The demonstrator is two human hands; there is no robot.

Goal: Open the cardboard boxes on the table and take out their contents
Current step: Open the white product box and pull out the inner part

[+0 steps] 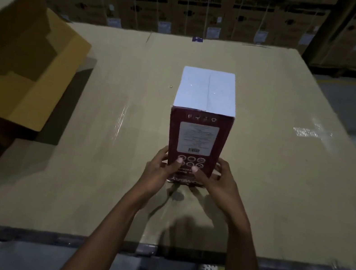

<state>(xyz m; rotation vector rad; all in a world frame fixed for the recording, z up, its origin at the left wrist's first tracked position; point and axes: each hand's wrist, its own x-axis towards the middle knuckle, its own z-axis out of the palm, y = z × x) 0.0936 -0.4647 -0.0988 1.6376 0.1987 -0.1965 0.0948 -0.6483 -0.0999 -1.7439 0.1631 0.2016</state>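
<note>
Maroon box (197, 138), tall and narrow, stands on end at the centre of the cardboard-covered table (283, 177). Its white top face (207, 91) is shut, the flaps meeting along a centre seam. The person's left hand (161, 167) and right hand (214, 179) grip it low down from 6 o'clock, each thumb pressed on the near face and the fingers curled round a side edge. Whether the base sits flat or is just off the surface cannot be told. At 9 o'clock a large brown carton (16, 73) lies open; at 12 o'clock printed cartons (147, 5) are stacked in the gloom.

The likeliest mishap is a topple. Gripped only near its foot, the maroon box could tip toward 12 o'clock if one hand lets go to reach the flaps. Lettering near the base reads upside down, so the pack may be inverted and its contents could slide out awkwardly once opened.
</note>
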